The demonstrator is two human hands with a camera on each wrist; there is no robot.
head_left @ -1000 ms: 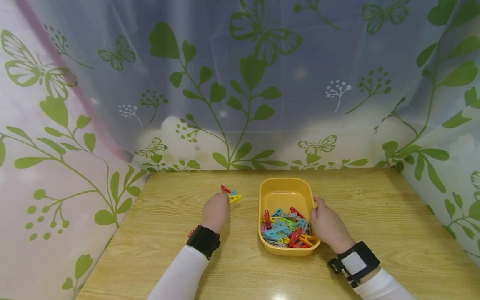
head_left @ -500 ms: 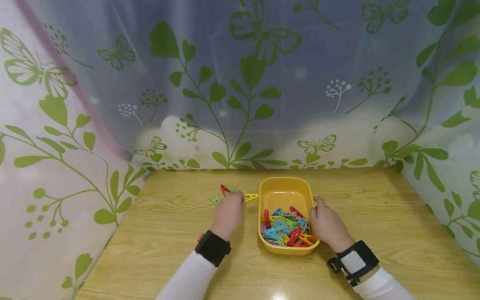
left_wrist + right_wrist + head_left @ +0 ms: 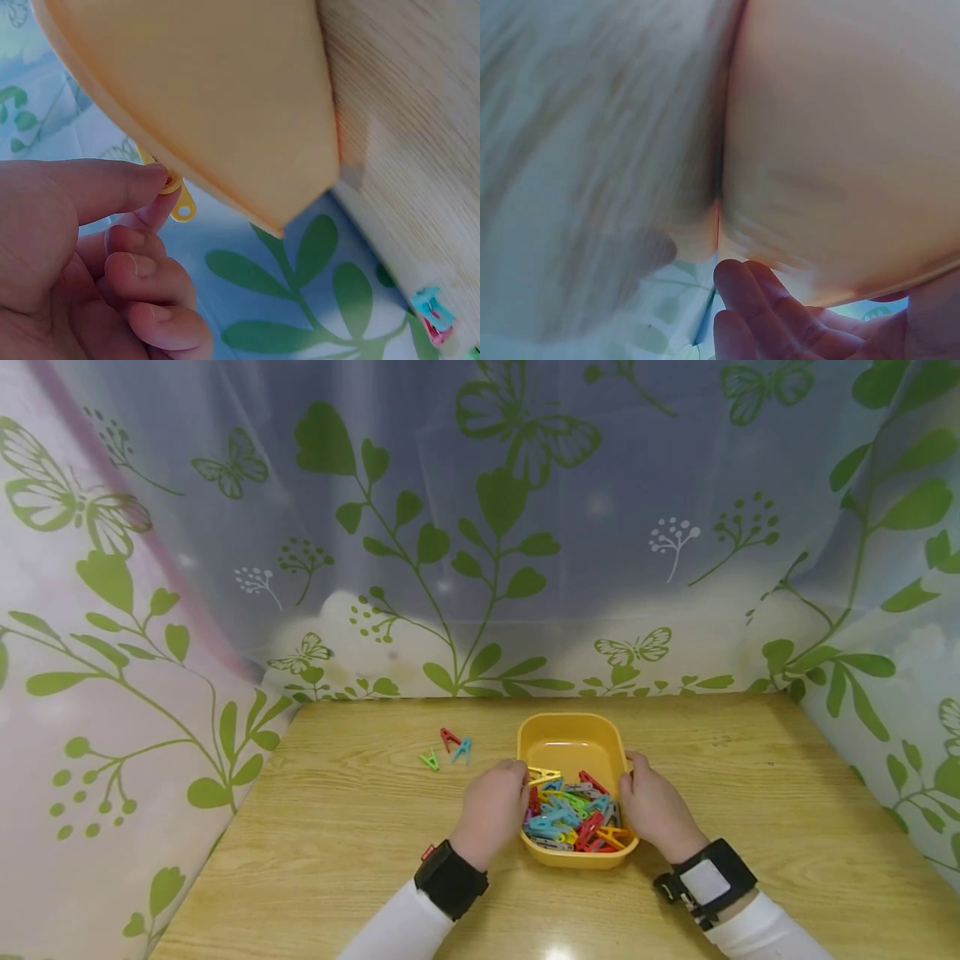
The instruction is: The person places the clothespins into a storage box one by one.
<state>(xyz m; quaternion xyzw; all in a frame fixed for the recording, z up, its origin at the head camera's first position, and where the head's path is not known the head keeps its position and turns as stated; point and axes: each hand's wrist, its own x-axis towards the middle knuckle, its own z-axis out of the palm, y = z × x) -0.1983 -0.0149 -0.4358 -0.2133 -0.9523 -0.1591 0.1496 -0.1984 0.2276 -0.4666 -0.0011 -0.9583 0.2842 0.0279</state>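
Between thumb and forefinger, my left hand [image 3: 491, 810] pinches a yellow clothespin [image 3: 545, 775] at the left rim of the yellow plastic bin [image 3: 572, 752]. In the left wrist view the clothespin [image 3: 183, 209] sticks out past the fingertips beside the bin's rim, while the other fingers curl loosely. My right hand [image 3: 660, 810] holds the bin's right side, thumb at the rim and fingers [image 3: 757, 304] against the outer wall. Many-coloured clothespins [image 3: 573, 818] lie heaped in the near half of the bin; its far end shows bare floor.
Left of the bin, a red clothespin [image 3: 448, 738], a light blue clothespin [image 3: 462, 750] and a green clothespin [image 3: 430, 761] lie on the wooden table [image 3: 337, 852]. A patterned curtain [image 3: 480, 568] hangs behind the table and along its sides.
My left hand has carried the yellow clothespin rightward from the loose group to over the bin's left rim, uncovering the blue and green clothespins. The right hand and bin have stayed put.
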